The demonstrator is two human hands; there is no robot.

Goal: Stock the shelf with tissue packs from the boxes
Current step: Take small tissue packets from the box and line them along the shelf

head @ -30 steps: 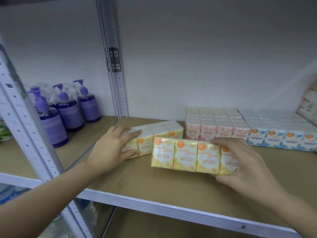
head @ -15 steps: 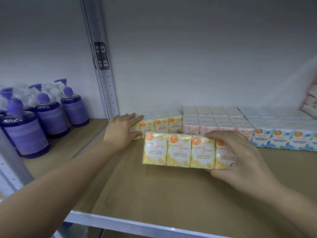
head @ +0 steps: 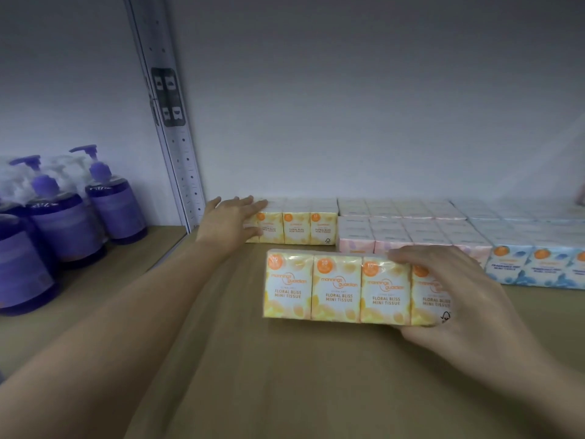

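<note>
A yellow multipack of Floral Bliss mini tissues (head: 335, 289) stands upright on the brown shelf board (head: 285, 375), and my right hand (head: 456, 299) grips its right end, fingers over the top and thumb beneath. A second yellow tissue pack (head: 297, 226) sits against the back wall, just behind it. My left hand (head: 231, 223) rests with straight fingers on that back pack's left end, covering part of it.
Pink tissue packs (head: 405, 226) and blue tissue packs (head: 535, 264) fill the shelf's back right. A perforated metal upright (head: 171, 137) divides the shelf. Left of it stand several purple pump bottles (head: 63, 223). A white wall closes the back.
My left hand has pushed the back yellow pack against the wall, straight beside the pink packs. My right hand has carried the front pack deeper onto the shelf, and my view has moved closer.
</note>
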